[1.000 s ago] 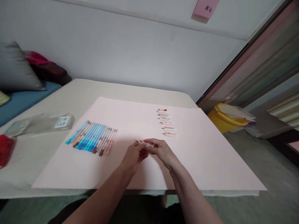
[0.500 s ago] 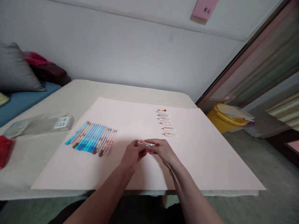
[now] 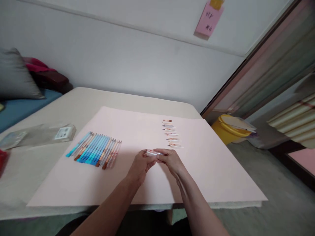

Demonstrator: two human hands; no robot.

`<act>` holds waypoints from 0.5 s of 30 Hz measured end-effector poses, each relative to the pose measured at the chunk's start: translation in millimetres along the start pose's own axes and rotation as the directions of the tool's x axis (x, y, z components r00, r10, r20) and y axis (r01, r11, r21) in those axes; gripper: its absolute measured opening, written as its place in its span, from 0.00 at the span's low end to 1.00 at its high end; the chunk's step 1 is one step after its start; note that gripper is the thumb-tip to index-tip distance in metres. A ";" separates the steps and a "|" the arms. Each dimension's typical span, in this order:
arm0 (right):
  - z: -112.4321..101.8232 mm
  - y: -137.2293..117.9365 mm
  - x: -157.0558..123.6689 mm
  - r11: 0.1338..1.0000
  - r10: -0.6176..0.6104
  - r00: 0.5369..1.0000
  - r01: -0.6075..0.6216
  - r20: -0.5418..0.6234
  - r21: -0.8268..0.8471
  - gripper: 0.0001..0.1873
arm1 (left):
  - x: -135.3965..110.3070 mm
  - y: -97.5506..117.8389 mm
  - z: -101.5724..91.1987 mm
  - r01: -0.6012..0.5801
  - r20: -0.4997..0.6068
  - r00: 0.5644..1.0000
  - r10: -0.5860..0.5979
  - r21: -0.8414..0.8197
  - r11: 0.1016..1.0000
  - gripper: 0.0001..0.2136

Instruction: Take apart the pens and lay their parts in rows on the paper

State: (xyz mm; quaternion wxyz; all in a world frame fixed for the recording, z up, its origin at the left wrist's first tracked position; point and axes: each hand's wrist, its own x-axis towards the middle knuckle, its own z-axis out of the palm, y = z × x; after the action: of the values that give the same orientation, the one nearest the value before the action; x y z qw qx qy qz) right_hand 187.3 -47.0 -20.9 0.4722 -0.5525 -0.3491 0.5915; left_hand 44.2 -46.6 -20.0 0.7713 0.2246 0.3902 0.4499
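In front of me, both hands meet over the pink sheet around a slim white pen (image 3: 151, 152) with reddish markings. My left hand (image 3: 142, 164) pinches its left part. My right hand (image 3: 170, 158) closes on the clear, shiny right end of the same pen; whether that end is a separate piece I cannot tell. A row of pens (image 3: 94, 149) in blue, peach, grey and pink lies left of my hands, side by side. Beyond my right hand, several short pen parts with thin dark tips (image 3: 173, 134) lie in a column.
The pink sheet (image 3: 201, 177) covers much of the pale table (image 3: 133, 95). A clear plastic packet (image 3: 44, 134) with a white label lies at the left, near a red object (image 3: 3, 160). A yellow bucket (image 3: 219, 129) stands on the floor at right. A wall closes the far side.
The camera view has shifted slightly, so more of the pink note on the wall shows. Both hands stay on the pen, which looks slightly turned; the fingers have moved a little.
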 end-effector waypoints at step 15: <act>-147.4 -0.4 9.2 0.976 0.036 0.994 -0.056 -0.100 -0.210 0.18 | 3.3 24.5 -9.6 0.022 -0.171 0.985 -0.018 0.018 1.000 0.10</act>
State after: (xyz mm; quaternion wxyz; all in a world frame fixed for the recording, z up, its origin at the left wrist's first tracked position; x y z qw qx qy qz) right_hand 332.9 -54.3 -44.9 0.4126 -0.6354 -0.3745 0.5345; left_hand 24.7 -31.7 -9.9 0.7372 0.1892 0.4615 0.4558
